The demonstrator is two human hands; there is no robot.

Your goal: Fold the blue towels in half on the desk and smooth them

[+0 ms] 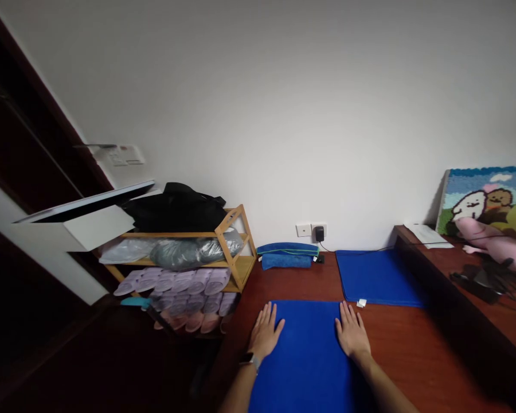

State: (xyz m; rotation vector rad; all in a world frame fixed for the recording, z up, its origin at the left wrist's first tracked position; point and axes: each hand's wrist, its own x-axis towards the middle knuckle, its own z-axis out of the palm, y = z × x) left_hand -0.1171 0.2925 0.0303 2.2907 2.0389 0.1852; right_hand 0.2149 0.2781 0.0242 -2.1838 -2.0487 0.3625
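Observation:
A blue cloth [307, 350] lies spread flat on the reddish-brown wooden table [404, 344]. My left hand [265, 331] rests flat at its far left corner, fingers outstretched and thumb over the cloth; a watch is on that wrist. At the far right corner my right hand [351, 331] also lies flat, fingers extended. Neither hand grips anything. Just beyond my right hand is a folded blue cloth [378, 276] with a small white tag [361, 303] at its near edge. Against the wall sit rolled blue cloths [287, 256], one with a green edge.
On the left stands a wooden rack [236, 252] with a black bag [176, 209], plastic-wrapped items and several slippers [184, 281]. A black plug [319, 233] sits in the wall outlet, its cable running right. A raised ledge [438, 275] holds paper, a pink plush toy [494, 244] and a picture.

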